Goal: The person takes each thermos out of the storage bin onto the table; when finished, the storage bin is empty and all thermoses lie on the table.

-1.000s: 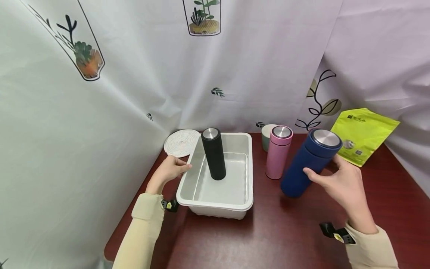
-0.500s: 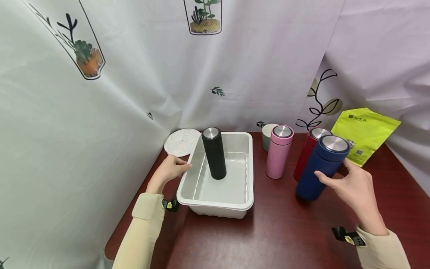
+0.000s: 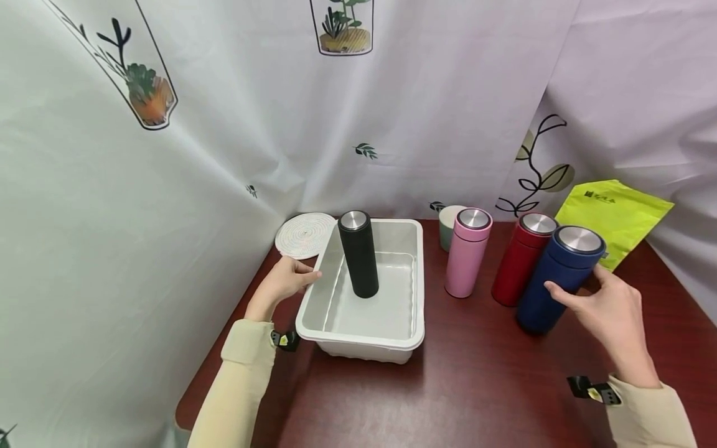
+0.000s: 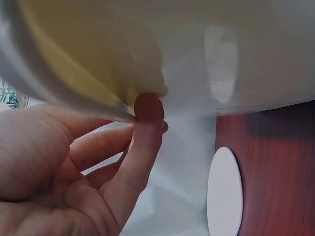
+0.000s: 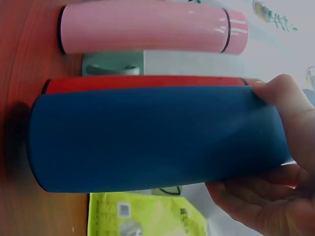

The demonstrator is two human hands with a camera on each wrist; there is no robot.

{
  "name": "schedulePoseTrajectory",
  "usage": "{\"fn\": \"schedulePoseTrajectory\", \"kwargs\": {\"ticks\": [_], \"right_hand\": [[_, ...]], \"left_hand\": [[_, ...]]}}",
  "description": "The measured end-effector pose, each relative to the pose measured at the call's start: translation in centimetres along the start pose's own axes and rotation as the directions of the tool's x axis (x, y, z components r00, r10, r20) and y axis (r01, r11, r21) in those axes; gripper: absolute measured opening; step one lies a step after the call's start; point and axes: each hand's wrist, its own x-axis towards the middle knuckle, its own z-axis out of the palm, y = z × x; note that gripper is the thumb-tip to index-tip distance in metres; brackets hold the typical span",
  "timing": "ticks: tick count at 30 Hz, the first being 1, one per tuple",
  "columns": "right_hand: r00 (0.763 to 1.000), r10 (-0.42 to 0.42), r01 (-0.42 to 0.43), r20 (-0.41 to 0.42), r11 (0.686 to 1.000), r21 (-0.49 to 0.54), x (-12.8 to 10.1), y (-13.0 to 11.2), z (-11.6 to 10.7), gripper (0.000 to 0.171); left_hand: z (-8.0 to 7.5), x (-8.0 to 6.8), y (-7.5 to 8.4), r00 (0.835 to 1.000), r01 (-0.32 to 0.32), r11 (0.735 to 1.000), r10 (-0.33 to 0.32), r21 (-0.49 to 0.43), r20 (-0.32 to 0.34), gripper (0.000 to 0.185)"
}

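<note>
The fingers point(image 5: 275, 96) of the right hand point(image 3: 613, 311) are curled round the upper body of the blue flask point(image 3: 560, 280), thumb on the near side, the rest wrapped behind. The flask is tilted slightly to the right in the lower right of the head view, its base at or just above the bench point(image 3: 476, 386); actual contact cannot be confirmed. The grip is judged to sit high on the body so that the flask can be steered upright beside its neighbours.

The left hand point(image 3: 282, 283) is pressed against the left wall of the white tub point(image 3: 361, 333), fingers fairly straight, with one fingertip point(image 4: 147, 108) tucked under the rim. This hold is judged to steady the tub.

A black flask point(image 3: 358, 261) stands upright inside the tub. To the right of the tub, a pink flask point(image 3: 467, 252) and a red flask point(image 3: 523, 258) stand upright on the bench, the red one just beside the blue. A pale cup point(image 3: 448, 224) is behind the pink flask, a woven coaster point(image 3: 305, 235) at the tub's upper left, and a green pouch point(image 3: 613, 214) at the far right.

Compared with a second ago, the blue flask has been carried rightward, away from the pink flask, and the red flask, then hidden behind it, is now exposed. The left hand and tub are unchanged.
</note>
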Motion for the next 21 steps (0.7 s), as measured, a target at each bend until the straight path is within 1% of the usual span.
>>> {"fn": "schedulePoseTrajectory", "kwargs": {"ticks": [6, 14, 21], "right_hand": [[1.0, 0.02, -0.02, -0.011, 1.0, 0.002, 0.4, 1.1, 0.3, 0.051], [0.999, 0.044, -0.044, -0.019, 0.999, 0.005, 1.8, 2.6, 0.5, 0.051], [0.998, 0.069, -0.069, -0.008, 0.998, 0.008, 2.5, 3.6, 0.7, 0.051]], "left_hand": [[0.0, 0.1, 0.0, 1.0, -0.012, 1.0, 0.012, 0.011, -0.006, 0.027], [0.0, 0.0, 0.1, 1.0, -0.003, 1.0, 0.003, -0.002, -0.007, 0.027], [0.1, -0.1, 0.2, 1.0, 0.01, 0.999, -0.009, 0.034, -0.016, 0.026]]}}
